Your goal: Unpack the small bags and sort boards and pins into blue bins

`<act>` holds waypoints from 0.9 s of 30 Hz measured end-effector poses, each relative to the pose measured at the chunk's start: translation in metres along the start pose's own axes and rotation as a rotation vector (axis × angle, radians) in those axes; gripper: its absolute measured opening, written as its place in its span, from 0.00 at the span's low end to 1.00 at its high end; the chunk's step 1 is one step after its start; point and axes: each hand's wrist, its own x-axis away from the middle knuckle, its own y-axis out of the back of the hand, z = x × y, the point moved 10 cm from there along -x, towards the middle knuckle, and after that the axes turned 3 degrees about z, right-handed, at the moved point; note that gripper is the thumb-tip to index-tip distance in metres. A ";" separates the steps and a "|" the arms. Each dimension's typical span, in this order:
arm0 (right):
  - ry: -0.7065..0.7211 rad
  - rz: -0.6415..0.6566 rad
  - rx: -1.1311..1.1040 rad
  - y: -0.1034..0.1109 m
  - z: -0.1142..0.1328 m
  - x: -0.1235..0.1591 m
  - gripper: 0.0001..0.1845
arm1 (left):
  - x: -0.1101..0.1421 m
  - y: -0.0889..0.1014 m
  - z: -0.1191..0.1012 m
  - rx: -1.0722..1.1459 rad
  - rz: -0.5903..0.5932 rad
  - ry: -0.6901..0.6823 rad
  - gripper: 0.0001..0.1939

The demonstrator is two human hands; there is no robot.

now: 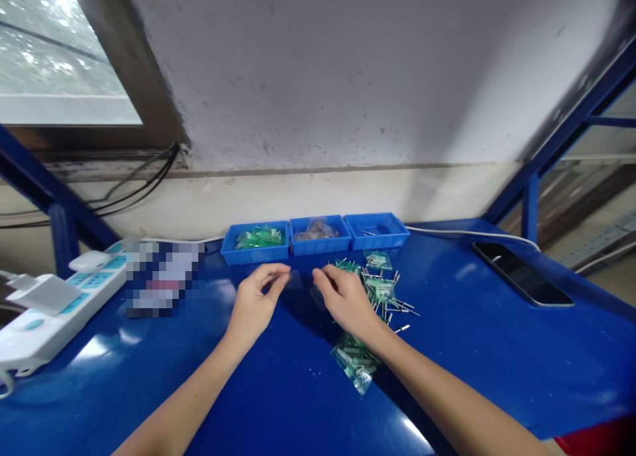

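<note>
My left hand (261, 297) pinches a small clear plastic piece (295, 281) between thumb and fingertips, above the blue table. Facing it a short gap away, my right hand (345, 300) has its fingers closed, with another see-through plastic piece (317, 298) at the thumb. Both pieces are too faint to tell their exact kind. Beside and partly under my right wrist lies a pile of thin metal-tipped rods (385, 297) with green parts. A small clear bag (354, 366) of green and white parts lies below that wrist, and a similar bag (378, 260) lies beyond the pile.
Three blue bins stand along the wall: one with green packets (258, 237), one with brownish contents (316, 230), and a right bin (376, 230) with a few thin pieces. A power strip (64, 310) lies left, a phone (521, 274) right. Blue posts (530, 211) flank the table.
</note>
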 end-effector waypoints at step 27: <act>0.473 -0.102 0.257 -0.002 0.037 0.015 0.14 | 0.007 -0.019 0.012 0.293 0.118 0.254 0.14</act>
